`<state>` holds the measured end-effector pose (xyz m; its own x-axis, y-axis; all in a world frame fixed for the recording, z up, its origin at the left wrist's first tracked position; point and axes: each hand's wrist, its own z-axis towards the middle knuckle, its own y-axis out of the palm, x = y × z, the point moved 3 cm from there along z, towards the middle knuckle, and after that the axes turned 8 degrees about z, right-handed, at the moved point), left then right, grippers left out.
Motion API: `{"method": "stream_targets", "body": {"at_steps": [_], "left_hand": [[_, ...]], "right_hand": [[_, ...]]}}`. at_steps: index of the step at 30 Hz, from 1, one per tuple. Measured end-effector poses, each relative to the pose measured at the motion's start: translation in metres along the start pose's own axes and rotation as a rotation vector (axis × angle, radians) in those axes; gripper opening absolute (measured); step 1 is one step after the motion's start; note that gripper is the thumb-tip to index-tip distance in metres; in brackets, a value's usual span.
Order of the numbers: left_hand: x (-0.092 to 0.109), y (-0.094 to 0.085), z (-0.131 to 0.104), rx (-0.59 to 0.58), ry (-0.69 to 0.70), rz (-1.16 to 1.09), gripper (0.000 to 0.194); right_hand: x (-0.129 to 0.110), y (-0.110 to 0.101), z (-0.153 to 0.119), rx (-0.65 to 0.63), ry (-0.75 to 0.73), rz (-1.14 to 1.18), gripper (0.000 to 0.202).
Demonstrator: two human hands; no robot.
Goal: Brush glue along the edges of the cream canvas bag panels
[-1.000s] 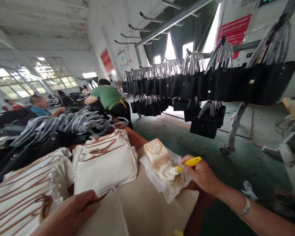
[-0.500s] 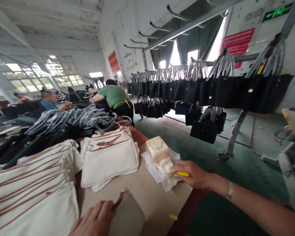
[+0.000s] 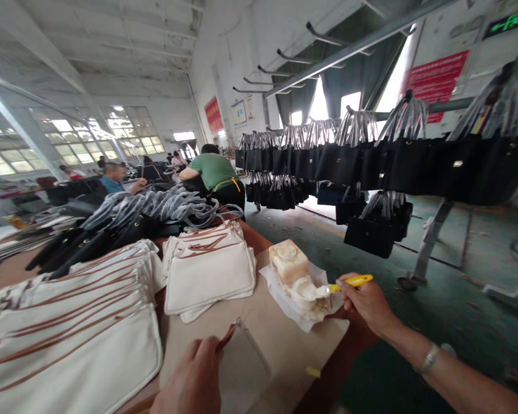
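Observation:
My right hand (image 3: 365,302) is closed on a yellow-handled brush (image 3: 356,281), whose white-coated tip touches the white paste in a cut-open plastic container (image 3: 288,261). Under the container lies crumpled white paper (image 3: 273,287). At the bottom centre, my left hand (image 3: 194,374) grips the brown-trimmed edge of a pale pouch (image 3: 244,365), its fingers wrapped round the strap end. The pouch lies on a brown paper sheet (image 3: 280,345). Left of it are stacked cream pouches with brown trim, one pile (image 3: 209,276) behind and a larger one (image 3: 99,356) at the left.
Black bags (image 3: 125,230) with wrapped handles lie at the back left of the table. A wheeled rack holds rows of black bags (image 3: 341,164) at the right. A person in green (image 3: 216,172) bends over beyond the table. A yellow scrap (image 3: 313,372) lies near the sheet's edge.
My right hand has lifted and turned the brush, so its handle now points up to the right. The view has shifted slightly left. My left hand still grips the pouch.

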<state>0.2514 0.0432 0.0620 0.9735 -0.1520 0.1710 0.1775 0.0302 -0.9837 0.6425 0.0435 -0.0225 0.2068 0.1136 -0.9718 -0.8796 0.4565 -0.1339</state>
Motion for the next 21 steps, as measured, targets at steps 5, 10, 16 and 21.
{"method": "stream_targets", "body": {"at_steps": [5,10,16,21], "left_hand": [[0.002,-0.002,0.003,-0.025,0.067,-0.408,0.028],[0.011,0.004,0.002,-0.068,0.052,-0.462,0.031],[0.024,0.002,-0.006,-0.056,0.022,-0.549,0.035],[0.034,0.002,-0.012,-0.008,0.033,-0.531,0.038]], "right_hand": [[-0.021,-0.016,-0.008,0.093,-0.014,0.009,0.031],[-0.076,0.019,-0.032,-0.029,-0.015,0.425,0.026],[-0.128,0.070,-0.064,-0.231,-0.056,0.493,0.025],[-0.136,0.094,-0.071,-0.337,-0.241,0.357,0.019]]}}
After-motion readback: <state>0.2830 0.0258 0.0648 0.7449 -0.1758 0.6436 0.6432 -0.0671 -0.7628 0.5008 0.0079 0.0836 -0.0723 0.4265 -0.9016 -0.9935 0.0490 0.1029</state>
